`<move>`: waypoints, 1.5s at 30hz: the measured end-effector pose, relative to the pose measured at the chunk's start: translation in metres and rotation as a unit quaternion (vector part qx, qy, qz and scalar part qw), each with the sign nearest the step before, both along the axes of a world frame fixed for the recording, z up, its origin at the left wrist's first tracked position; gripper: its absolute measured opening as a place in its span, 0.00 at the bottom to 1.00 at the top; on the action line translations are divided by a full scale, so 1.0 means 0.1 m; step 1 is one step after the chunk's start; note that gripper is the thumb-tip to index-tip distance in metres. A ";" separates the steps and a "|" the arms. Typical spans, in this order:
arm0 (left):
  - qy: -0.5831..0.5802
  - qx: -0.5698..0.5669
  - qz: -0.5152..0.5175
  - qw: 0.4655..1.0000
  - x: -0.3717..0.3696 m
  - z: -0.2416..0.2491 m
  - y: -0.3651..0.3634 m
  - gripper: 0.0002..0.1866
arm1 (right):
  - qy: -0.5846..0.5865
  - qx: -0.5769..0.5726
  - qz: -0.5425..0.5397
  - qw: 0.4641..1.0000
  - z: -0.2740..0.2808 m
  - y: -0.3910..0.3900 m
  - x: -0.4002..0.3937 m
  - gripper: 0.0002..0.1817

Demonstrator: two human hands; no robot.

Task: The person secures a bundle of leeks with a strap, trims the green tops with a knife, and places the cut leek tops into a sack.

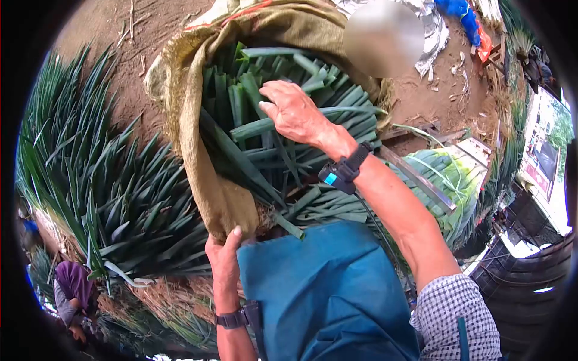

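A large tan sack [191,129] stands with its mouth wide and its edge rolled outward. Cut green stalks [337,102] are packed inside it. My right hand [292,111] is over the stalks, palm down with fingers bent; its fingertips are partly hidden, and I cannot make out a firm hold. My left hand [224,256] pinches the sack's near edge, thumb on top. Close in front of my body, a blue apron [325,289] lies against the sack's near side.
Long green leafy stalks [138,204] are heaped at the left. More pale-ended stalks [451,180] lie at the right, beside a wooden strip [418,180]. Another person [75,295] is at the lower left. Blue and white plastic [454,12] lies at the top right.
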State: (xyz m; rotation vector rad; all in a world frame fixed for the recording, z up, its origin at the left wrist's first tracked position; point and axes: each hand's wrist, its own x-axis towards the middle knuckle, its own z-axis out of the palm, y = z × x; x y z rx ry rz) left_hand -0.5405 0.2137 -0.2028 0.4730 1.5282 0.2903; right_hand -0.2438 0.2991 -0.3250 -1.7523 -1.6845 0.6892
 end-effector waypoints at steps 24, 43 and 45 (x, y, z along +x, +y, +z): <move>-0.021 0.008 -0.075 0.997 -0.18 -0.18 -0.06 0.17 | 0.431 -0.436 -0.389 0.688 -0.27 -2.70 -1.50 0.14; -0.040 0.028 0.017 0.999 -0.44 -0.19 -0.11 0.20 | 0.632 -0.247 -0.529 0.510 0.48 -2.94 -0.14 0.20; -0.038 0.016 0.009 0.999 -0.43 -0.20 -0.09 0.19 | 0.666 -0.208 -0.551 0.458 0.06 -2.99 -0.18 0.20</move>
